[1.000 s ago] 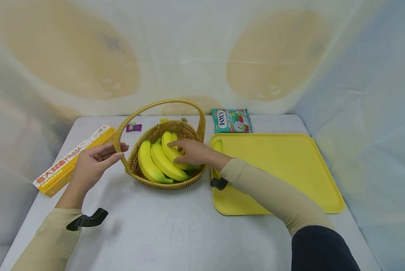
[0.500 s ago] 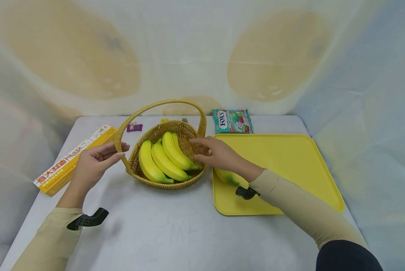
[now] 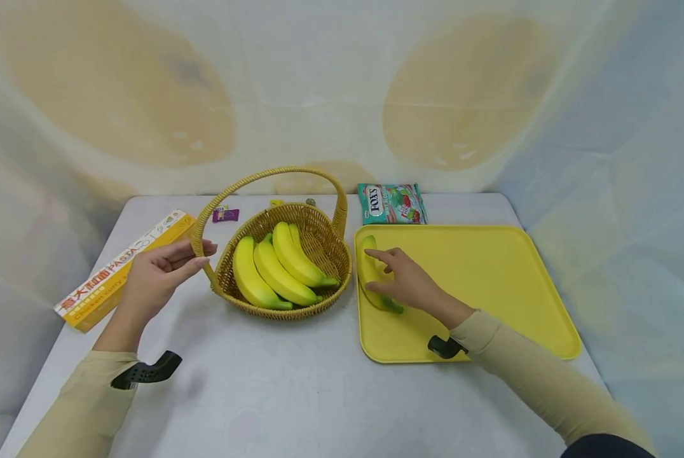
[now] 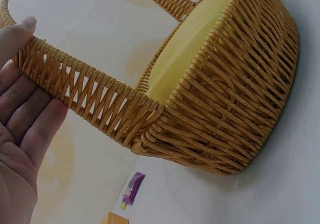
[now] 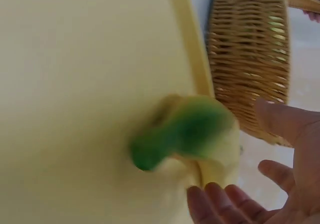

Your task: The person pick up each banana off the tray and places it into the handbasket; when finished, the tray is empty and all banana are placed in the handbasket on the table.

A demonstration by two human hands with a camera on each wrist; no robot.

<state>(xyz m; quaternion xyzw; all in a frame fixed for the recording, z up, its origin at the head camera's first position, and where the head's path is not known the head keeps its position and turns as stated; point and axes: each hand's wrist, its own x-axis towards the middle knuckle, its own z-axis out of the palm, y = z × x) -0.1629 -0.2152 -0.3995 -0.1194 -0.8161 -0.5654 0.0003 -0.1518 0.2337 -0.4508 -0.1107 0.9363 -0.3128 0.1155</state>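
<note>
A woven basket (image 3: 321, 251) with a tall arched handle (image 4: 90, 87) holds several yellow bananas (image 3: 285, 273). My left hand (image 3: 159, 273) grips the left side of that handle, thumb on one face and fingers on the other. To the right lies a yellow tray (image 3: 468, 286), and one banana (image 3: 367, 270) rests along its left edge. Over this banana hovers my right hand (image 3: 407, 280), its fingers spread and loosely bent. In the right wrist view a gap shows between thumb and fingers, with the banana's green stem end (image 5: 195, 126) beyond them.
A yellow pasta box (image 3: 124, 270) lies slanted left of the basket. Behind the basket are a small purple packet (image 3: 225, 215) and other little wrapped pieces. A green Fox's candy bag (image 3: 392, 205) lies beyond the tray, near the back wall.
My right hand has drawn back from the bananas in the basket and moved right, over the banana on the tray. It carries nothing. The left hand stays on the handle.
</note>
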